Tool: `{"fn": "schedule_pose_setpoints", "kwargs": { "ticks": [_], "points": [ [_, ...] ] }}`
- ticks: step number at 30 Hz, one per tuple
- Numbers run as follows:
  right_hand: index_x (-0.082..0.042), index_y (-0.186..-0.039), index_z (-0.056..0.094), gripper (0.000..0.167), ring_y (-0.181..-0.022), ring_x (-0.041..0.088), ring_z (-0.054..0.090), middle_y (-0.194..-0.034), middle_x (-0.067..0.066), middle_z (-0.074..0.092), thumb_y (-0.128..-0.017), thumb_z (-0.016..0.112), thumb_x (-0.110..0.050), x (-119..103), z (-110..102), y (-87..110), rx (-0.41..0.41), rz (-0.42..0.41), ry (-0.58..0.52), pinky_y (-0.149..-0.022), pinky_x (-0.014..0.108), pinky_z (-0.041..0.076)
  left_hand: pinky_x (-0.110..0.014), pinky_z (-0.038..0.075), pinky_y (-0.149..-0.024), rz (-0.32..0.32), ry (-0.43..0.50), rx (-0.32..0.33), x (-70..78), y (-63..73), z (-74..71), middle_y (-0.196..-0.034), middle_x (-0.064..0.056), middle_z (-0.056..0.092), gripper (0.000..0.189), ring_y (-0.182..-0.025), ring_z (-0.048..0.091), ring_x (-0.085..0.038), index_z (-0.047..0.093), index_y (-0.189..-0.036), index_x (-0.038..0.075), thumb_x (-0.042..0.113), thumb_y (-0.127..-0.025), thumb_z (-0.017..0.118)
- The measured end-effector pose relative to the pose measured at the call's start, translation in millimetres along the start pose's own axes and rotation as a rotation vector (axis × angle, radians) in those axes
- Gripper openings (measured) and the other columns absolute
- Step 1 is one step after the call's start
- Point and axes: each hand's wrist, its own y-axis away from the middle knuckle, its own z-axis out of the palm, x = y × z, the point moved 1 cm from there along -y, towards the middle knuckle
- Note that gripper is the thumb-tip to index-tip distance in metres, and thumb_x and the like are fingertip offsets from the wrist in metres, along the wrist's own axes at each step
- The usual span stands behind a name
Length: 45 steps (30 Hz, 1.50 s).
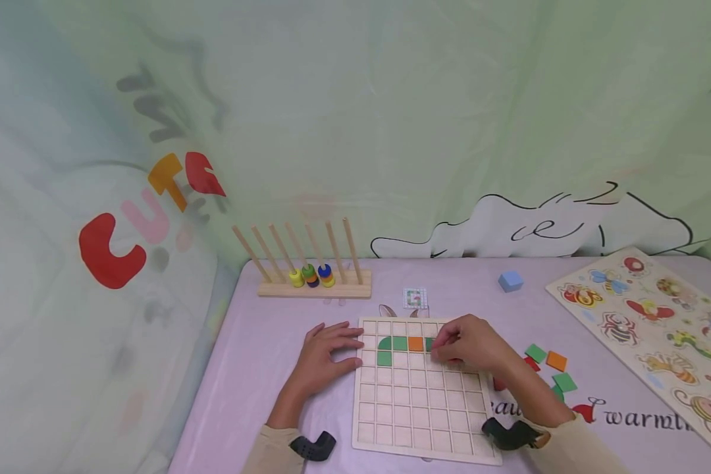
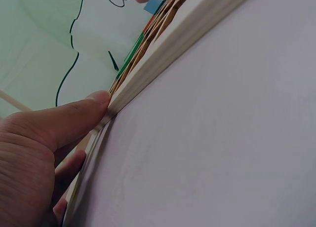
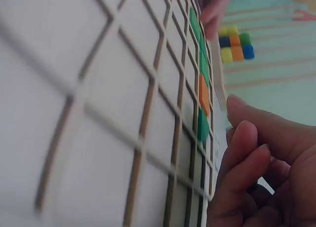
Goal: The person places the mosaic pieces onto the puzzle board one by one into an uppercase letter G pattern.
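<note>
A wooden grid board (image 1: 394, 415) lies on the table in the head view. Along its upper rows are a green curved tile (image 1: 385, 343), green square tiles (image 1: 399, 343) and an orange tile (image 1: 415, 343). My left hand (image 1: 326, 355) rests at the board's left edge with fingers spread, its thumb touching the rim in the left wrist view. My right hand (image 1: 471, 342) is over the upper right part, fingers bent, beside another green tile (image 3: 203, 126). That tile sits in a cell, partly covered by fingers in the head view; whether the fingertips pinch anything is unclear.
Loose green, orange and red tiles (image 1: 557, 361) lie right of the board. A peg rack (image 1: 314, 289) with coloured rings stands behind left, near a small pattern card (image 1: 415, 297). A blue block (image 1: 511, 281) and an insect puzzle board (image 1: 646, 316) are to the right.
</note>
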Motion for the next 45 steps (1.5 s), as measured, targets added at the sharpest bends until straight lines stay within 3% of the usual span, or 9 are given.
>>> {"fn": "schedule_pose_setpoints", "kwargs": {
  "ticks": [6, 15, 21, 30, 38, 45],
  "points": [
    [-0.016, -0.087, 0.076, 0.013, -0.084, 0.021, 0.054, -0.084, 0.001, 0.066, -0.084, 0.083, -0.026, 21, -33, 14.2, 0.046, 0.033, 0.114, -0.066, 0.030, 0.043, -0.061, 0.025, -0.119, 0.006, -0.014, 0.003, 0.9, 0.3, 0.1, -0.135, 0.008, 0.069, 0.029, -0.139, 0.054, -0.023, 0.078, -0.112, 0.023, 0.033, -0.085, 0.083],
    [-0.013, -0.105, 0.078, 0.026, -0.086, 0.021, 0.058, -0.095, 0.003, 0.071, -0.088, 0.080, -0.032, 61, -82, 35.2, 0.067, 0.081, 0.147, -0.065, 0.029, 0.052, -0.059, 0.021, -0.122, -0.027, 0.019, -0.013, 2.7, 0.2, -1.2, -0.136, 0.009, 0.068, 0.030, -0.141, 0.052, -0.022, 0.078, -0.114, 0.023, 0.034, -0.086, 0.082],
    [-0.010, -0.112, 0.077, 0.036, -0.088, 0.021, 0.058, -0.098, 0.004, 0.073, -0.088, 0.078, -0.036, 85, -105, 43.9, 0.100, 0.105, 0.205, -0.067, 0.030, 0.052, -0.060, 0.022, -0.121, -0.015, 0.008, -0.009, 2.5, -0.4, -1.0, -0.136, 0.009, 0.068, 0.030, -0.141, 0.052, -0.021, 0.078, -0.114, 0.023, 0.033, -0.086, 0.082],
    [-0.007, -0.113, 0.075, 0.044, -0.091, 0.023, 0.056, -0.093, 0.004, 0.067, -0.088, 0.077, -0.043, 108, -121, 51.5, 0.139, 0.142, 0.299, -0.067, 0.030, 0.045, -0.060, 0.022, -0.121, -0.014, 0.013, -0.002, 1.9, -0.8, -0.8, -0.135, 0.009, 0.069, 0.029, -0.141, 0.052, -0.021, 0.078, -0.112, 0.022, 0.032, -0.085, 0.083],
    [-0.008, -0.110, 0.073, 0.044, -0.087, 0.022, 0.056, -0.090, 0.003, 0.066, -0.086, 0.080, -0.044, 122, -125, 51.9, 0.099, 0.191, 0.279, -0.067, 0.031, 0.042, -0.061, 0.022, -0.121, -0.014, 0.019, -0.003, 1.8, 0.0, -0.8, -0.135, 0.008, 0.069, 0.029, -0.140, 0.053, -0.023, 0.079, -0.112, 0.022, 0.031, -0.085, 0.083],
    [-0.008, -0.109, 0.073, 0.041, -0.087, 0.022, 0.055, -0.089, 0.003, 0.063, -0.086, 0.081, -0.041, 125, -124, 51.9, 0.107, 0.180, 0.265, -0.067, 0.032, 0.040, -0.061, 0.021, -0.121, -0.025, 0.024, -0.012, 4.3, -0.4, -1.7, -0.135, 0.006, 0.069, 0.029, -0.141, 0.052, -0.024, 0.079, -0.112, 0.021, 0.031, -0.085, 0.083]
  ]
}}
